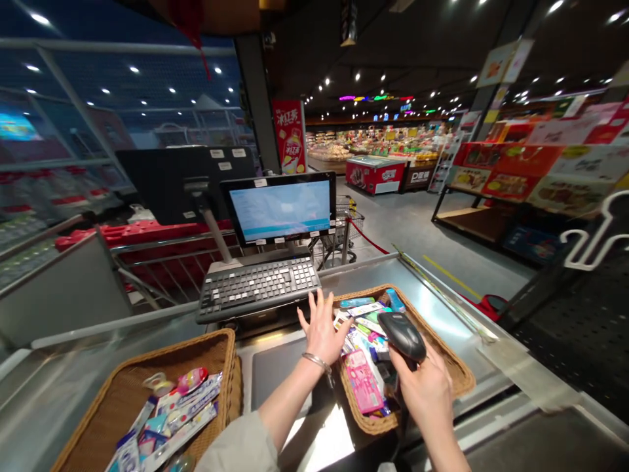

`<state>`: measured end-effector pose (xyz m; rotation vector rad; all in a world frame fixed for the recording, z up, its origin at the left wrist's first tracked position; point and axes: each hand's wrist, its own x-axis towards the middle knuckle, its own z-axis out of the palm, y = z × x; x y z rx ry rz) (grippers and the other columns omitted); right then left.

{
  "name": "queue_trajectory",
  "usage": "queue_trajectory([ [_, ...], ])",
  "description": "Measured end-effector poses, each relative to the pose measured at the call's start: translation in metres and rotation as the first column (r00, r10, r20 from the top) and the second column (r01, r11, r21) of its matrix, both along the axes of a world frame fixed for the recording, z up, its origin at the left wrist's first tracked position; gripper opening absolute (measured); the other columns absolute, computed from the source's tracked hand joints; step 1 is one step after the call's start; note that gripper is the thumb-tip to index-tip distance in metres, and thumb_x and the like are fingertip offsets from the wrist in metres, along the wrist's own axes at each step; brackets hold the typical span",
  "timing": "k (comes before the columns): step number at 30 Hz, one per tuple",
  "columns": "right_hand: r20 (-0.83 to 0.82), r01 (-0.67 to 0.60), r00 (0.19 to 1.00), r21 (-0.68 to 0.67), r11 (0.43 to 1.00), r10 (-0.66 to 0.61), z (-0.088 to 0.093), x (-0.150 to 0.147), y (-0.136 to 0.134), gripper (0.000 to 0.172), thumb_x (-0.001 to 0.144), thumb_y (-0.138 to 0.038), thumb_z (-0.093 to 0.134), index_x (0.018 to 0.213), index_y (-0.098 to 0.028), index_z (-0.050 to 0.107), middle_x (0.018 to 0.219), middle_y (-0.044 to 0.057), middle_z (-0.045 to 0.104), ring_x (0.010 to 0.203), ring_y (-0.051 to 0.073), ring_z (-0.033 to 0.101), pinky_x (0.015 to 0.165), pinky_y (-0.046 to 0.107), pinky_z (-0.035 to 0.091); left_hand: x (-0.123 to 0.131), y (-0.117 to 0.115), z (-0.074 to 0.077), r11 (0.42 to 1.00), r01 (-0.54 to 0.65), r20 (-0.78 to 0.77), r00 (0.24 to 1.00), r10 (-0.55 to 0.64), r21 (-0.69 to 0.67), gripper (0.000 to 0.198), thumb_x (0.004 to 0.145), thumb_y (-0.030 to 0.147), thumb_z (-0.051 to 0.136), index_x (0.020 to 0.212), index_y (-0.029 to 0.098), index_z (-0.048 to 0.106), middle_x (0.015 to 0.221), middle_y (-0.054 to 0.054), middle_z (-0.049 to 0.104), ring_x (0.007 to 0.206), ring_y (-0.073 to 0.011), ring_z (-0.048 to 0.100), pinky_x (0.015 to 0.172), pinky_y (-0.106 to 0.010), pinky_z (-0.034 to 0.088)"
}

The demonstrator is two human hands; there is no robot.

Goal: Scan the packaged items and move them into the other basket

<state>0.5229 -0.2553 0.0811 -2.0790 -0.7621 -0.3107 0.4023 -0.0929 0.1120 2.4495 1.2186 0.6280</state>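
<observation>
My left hand [323, 333] is spread with its fingers apart over the left rim of the right wicker basket [462, 372], near the keyboard, and holds nothing. My right hand [428, 387] grips a black barcode scanner [403, 335] above that basket. Inside the basket lie small packaged goods, among them a pink pack [362, 381] and a blue item [395, 300]. At the lower left, another wicker basket [227, 373] holds several toothpaste-like boxes [194, 401] and a red-and-pink item [192, 380].
Behind the hands are a black keyboard [260, 284] and a lit monitor [282, 208]. A second screen [162, 180] stands left of it. The metal counter [442, 308] runs under the baskets. White hooks [584, 249] hang at the right.
</observation>
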Motion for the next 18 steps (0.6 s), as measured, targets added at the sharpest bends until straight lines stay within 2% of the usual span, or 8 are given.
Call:
queue_trajectory([
  [4, -0.028, -0.128, 0.991, -0.009, 0.992, 0.128, 0.004, -0.023, 0.019, 0.06, 0.081, -0.066, 0.048, 0.104, -0.014, 0.069, 0.114, 0.018, 0.067, 0.119, 0.033, 0.054, 0.104, 0.049, 0.037, -0.034, 0.0, 0.017, 0.993, -0.072, -0.015, 0.997, 0.071, -0.09, 0.072, 0.087, 0.049, 0.054, 0.151, 0.024, 0.031, 0.162, -0.009, 0.013, 0.15, -0.0316, 0.005, 0.116, -0.066, 0.002],
  [7, -0.061, -0.187, 0.981, -0.008, 0.982, 0.187, 0.006, -0.043, 0.034, 0.063, 0.079, -0.068, 0.048, 0.104, -0.014, 0.07, 0.117, 0.018, 0.066, 0.12, 0.033, 0.054, 0.105, 0.049, 0.037, -0.062, 0.002, 0.023, 0.984, -0.135, -0.036, 0.991, 0.131, -0.116, 0.073, 0.087, 0.048, 0.054, 0.151, 0.024, 0.03, 0.163, -0.008, 0.011, 0.15, -0.03, 0.001, 0.117, -0.064, 0.001],
  [11, -0.07, -0.282, 0.958, -0.025, 0.959, 0.28, 0.008, -0.068, 0.052, 0.065, 0.079, -0.068, 0.048, 0.109, -0.014, 0.069, 0.12, 0.018, 0.065, 0.12, 0.034, 0.054, 0.105, 0.049, 0.037, -0.101, 0.007, 0.019, 0.97, -0.217, -0.053, 0.976, 0.212, -0.108, 0.073, 0.087, 0.048, 0.054, 0.151, 0.025, 0.029, 0.163, -0.008, 0.011, 0.15, -0.0304, 0.0, 0.117, -0.063, 0.0],
  [18, -0.064, -0.44, 0.897, -0.014, 0.898, 0.438, 0.008, -0.111, 0.079, 0.055, 0.081, -0.058, 0.05, 0.109, -0.015, 0.069, 0.121, 0.016, 0.066, 0.122, 0.032, 0.054, 0.106, 0.047, 0.038, -0.164, 0.008, 0.011, 0.941, -0.317, -0.095, 0.947, 0.307, -0.12, 0.076, 0.087, 0.05, 0.053, 0.152, 0.022, 0.027, 0.163, -0.009, 0.007, 0.15, -0.0324, 0.0, 0.117, -0.064, 0.0],
])
